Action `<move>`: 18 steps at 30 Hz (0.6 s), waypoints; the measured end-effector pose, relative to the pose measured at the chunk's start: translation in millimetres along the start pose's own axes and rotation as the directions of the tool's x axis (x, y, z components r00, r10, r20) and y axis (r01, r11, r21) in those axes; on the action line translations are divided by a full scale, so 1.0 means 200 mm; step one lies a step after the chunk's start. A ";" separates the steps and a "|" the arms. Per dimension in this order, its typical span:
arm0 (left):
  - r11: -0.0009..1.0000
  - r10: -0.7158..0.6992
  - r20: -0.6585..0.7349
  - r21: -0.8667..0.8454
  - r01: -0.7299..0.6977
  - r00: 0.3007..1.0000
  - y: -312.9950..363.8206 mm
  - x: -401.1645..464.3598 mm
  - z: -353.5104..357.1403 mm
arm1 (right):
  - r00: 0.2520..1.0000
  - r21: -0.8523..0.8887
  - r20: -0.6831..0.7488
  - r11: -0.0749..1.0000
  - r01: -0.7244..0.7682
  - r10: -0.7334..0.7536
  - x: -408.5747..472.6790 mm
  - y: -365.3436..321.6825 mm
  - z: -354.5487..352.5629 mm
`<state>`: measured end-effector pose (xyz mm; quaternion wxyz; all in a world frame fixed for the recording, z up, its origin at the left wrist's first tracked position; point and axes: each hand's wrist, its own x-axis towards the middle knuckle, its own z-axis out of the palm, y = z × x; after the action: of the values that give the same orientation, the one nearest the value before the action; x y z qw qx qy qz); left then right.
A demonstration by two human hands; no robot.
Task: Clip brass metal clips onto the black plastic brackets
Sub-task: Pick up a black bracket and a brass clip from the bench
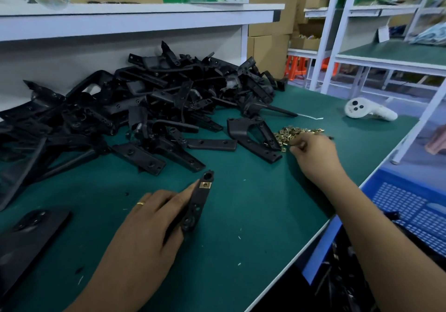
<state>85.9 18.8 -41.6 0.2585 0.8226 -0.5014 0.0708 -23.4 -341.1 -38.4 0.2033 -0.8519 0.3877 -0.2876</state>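
My left hand (147, 224) holds a black plastic bracket (196, 205) against the green mat, fingers along its side. One brass clip (205, 185) sits clipped near the bracket's far end. My right hand (313, 153) reaches into a small heap of loose brass clips (293, 134) at the right, fingertips curled at the heap's near edge; whether a clip is pinched is hidden. A large pile of black brackets (144, 108) fills the back left of the mat.
A white hand-held controller (366, 112) lies at the far right of the green mat (241, 215). A blue perforated crate (410, 210) stands below the table's right edge. A white shelf (135, 19) overhangs the back. Another black part (31, 229) lies near left.
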 end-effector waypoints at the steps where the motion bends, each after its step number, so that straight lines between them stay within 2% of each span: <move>1: 1.000 0.001 -0.003 -0.003 -0.001 1.000 0.00 0.00 0.00 | 1.000 -0.008 0.000 1.000 -0.007 0.007 0.00 0.00 0.00; 8: 0.999 -0.003 0.006 -0.041 0.004 1.000 0.01 -0.01 -0.01 | 0.996 -0.037 0.047 0.996 0.079 -0.077 -0.12 -0.04 -0.03; 18: 0.998 -0.005 0.014 -0.056 0.006 1.000 0.00 -0.01 0.00 | 0.990 0.137 0.106 0.988 0.077 -0.092 -0.20 -0.03 -0.08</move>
<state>85.5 20.0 -42.1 0.2784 0.8168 -0.5028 0.0503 -52.0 -308.6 -36.9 0.2687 -0.8669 0.3192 -0.2729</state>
